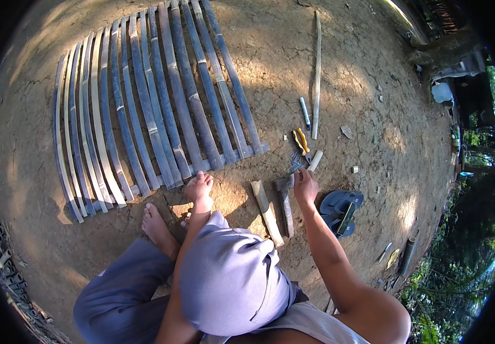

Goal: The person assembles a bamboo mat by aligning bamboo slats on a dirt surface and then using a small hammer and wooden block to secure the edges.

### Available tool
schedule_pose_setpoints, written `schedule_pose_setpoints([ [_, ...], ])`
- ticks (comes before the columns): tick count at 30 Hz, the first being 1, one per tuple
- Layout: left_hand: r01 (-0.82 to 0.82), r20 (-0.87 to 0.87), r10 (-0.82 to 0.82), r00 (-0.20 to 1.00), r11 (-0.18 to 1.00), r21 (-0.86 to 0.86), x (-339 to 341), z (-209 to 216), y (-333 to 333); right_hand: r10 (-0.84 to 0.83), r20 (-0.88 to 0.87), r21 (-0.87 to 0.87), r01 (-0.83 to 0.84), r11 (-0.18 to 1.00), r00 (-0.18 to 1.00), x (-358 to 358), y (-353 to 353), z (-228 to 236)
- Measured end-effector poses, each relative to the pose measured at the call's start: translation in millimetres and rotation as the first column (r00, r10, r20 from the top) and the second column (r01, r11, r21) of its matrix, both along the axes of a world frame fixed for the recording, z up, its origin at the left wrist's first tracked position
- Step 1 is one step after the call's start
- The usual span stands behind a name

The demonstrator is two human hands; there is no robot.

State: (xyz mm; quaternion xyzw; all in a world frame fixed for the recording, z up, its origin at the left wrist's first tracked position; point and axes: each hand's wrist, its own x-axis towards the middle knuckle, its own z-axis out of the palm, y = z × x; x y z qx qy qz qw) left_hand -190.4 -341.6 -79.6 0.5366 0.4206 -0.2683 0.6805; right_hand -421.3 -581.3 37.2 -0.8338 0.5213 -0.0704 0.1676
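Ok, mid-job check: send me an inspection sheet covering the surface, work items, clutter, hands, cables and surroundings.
Surface: cracked brown earth ground, patchy sunlight.
Work items: greyish split-bamboo slat panel; hammer-like tool with dark head and straight handle; thin grey nails; orange-yellow-handled pliers; long pale bamboo strip; short split-bamboo piece.
Clutter: dark blue flip-flops right of the tool, a narrow yellow-and-black object lying across them.
Hands: left hand at the panel's near edge, fingers curled; right hand at the tool's head; any grip unclear.
Cables: nothing seen.
Surroundings: green plants along the right.
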Motion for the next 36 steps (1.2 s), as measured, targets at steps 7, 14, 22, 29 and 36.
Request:
schedule_pose_setpoints([
  [7, -0.017, -0.037, 0.015, 0.999, 0.998, -0.054, 4.9, 20.9, -3.2, 0.125, -0.239, 0.054, -0.116, 0.992, 0.963, 27.2, -40.0, -31.1],
  [14, 0.039, -0.039, -0.041, 0.998, 0.997, -0.068, 9.0, 47.0, -0.8, 0.259, -0.308, 0.048, -0.258, 0.965, 0.915, 31.2, -45.1, -41.0],
  [22, 0.068, 0.028, -0.065, 0.997, 0.991, -0.117, 1.1, 47.4, -1.2, 0.401, -0.24, 0.024, -0.408, 0.913, 0.884, 18.9, -52.0, -46.9],
  [29, 0.085, -0.001, -0.085, 0.996, 0.994, -0.071, 3.4, 41.7, 4.4, 0.114, -0.087, -0.001, -0.115, 0.993, 0.99, 35.7, -36.6, -23.1],
  [36, 0.146, -0.034, -0.145, 0.989, 0.988, 0.041, 10.0, 56.3, -4.3, -0.049, 0.349, 0.38, -0.094, 0.92, 0.936, 84.7, -6.4, -5.7],
])
